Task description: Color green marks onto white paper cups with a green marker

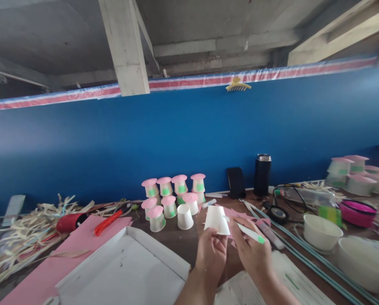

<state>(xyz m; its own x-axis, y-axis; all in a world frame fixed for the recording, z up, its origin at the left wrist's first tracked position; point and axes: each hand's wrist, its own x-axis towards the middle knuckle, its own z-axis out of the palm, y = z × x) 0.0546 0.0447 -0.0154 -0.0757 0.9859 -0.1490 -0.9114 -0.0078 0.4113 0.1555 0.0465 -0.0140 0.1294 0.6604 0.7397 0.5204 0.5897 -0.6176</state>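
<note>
My left hand (214, 250) grips a white paper cup (217, 219) near its wide rim, with the cup turned rim down above the table. In my right hand (251, 248) is a white marker (249, 232) with a green end, its tip close to the cup's right side. Whether the tip touches the cup I cannot tell. Left of my hands, a plain white cup (185, 217) stands on the table. Beside it are several upturned cups with pink paper discs on top and green patches on their sides, such as the front cup (157, 220).
A white box lid (122, 267) lies over pink paper (78, 243) at the left, near a red tool (108, 222) and pale strips (20, 237). Behind stand a phone (236, 183) and a black flask (262, 174). White bowls (322, 233) and blue-green tubes (303, 250) occupy the right.
</note>
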